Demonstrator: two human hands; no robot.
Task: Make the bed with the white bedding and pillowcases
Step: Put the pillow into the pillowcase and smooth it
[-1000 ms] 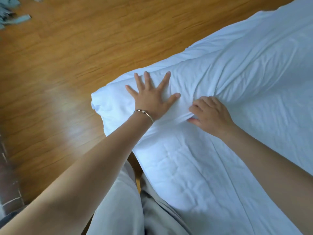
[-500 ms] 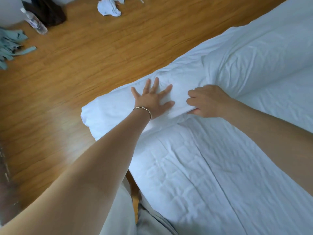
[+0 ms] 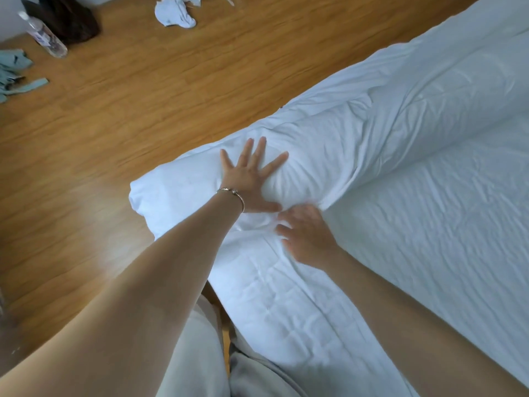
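Note:
A white duvet (image 3: 329, 144) lies folded into a thick roll along the bed's floor-side edge, its end (image 3: 160, 190) overhanging the corner. My left hand (image 3: 252, 176), with a thin bangle on the wrist, presses flat on the roll with its fingers spread. My right hand (image 3: 307, 233) is blurred with motion. It rests just below the roll's lower crease, fingers stretched out on the fabric beside the left thumb. The quilted white mattress cover (image 3: 429, 230) stretches to the right and towards me.
Wooden floor (image 3: 128, 110) lies left of the bed. On it at the far left are a plastic bottle (image 3: 45, 38), a dark bag (image 3: 68, 18), pale green cloth (image 3: 14, 73) and a crumpled white cloth (image 3: 176, 12). My pale trouser legs (image 3: 200, 353) stand against the bed's edge.
My right hand has let go of the pinched fold and slid down and left towards my left thumb, its fingers uncurling. The left hand stays pressed flat on the roll.

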